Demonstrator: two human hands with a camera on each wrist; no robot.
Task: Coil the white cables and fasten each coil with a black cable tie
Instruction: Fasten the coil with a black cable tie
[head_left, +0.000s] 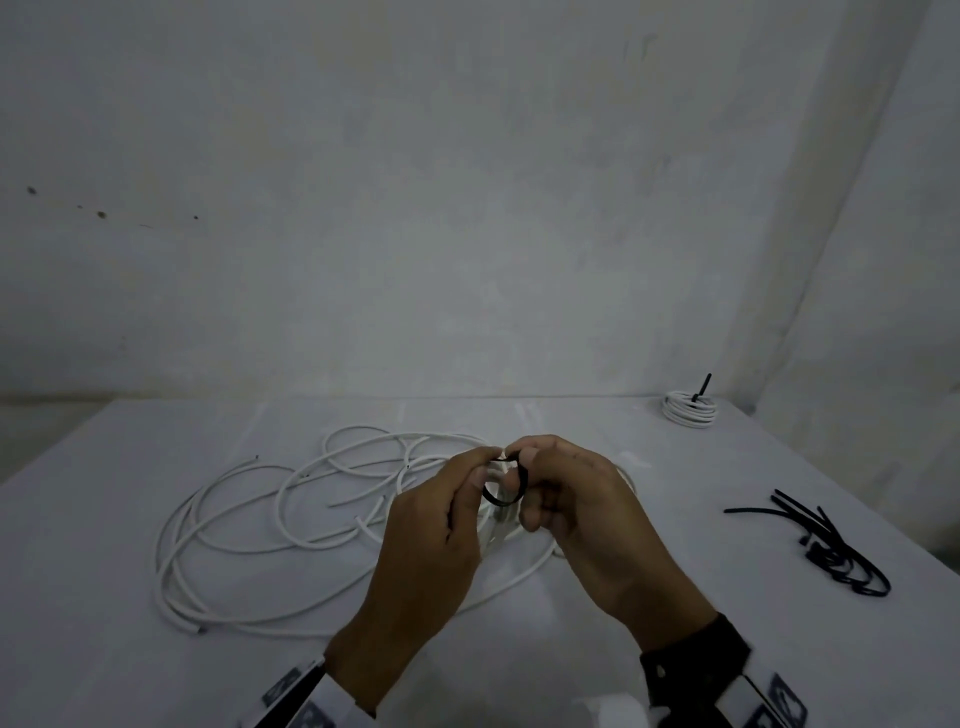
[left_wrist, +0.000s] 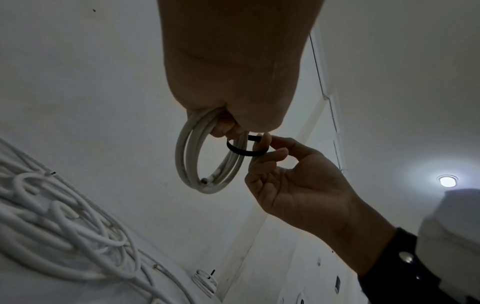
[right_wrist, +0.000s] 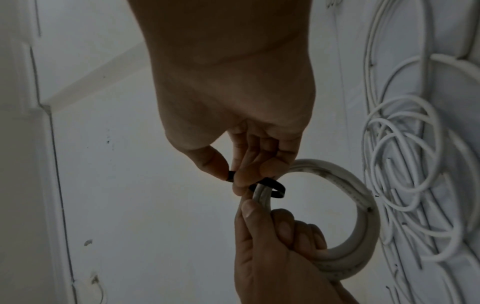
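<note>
White cable coil (left_wrist: 207, 156) hangs from my left hand (head_left: 431, 545), whose fingers are curled round its turns. My right hand (head_left: 587, 525) sits just beside it, thumb and fingertips pinching a black cable tie (head_left: 506, 488) that loops loosely round the coil's strands between my two hands. Loose white cables (head_left: 270, 519) sprawl on the table (head_left: 649, 597) beneath and to the left of my hands. Spare ties (head_left: 826, 545) lie well off to my right, a tied coil (head_left: 690, 408) beyond them.
</note>
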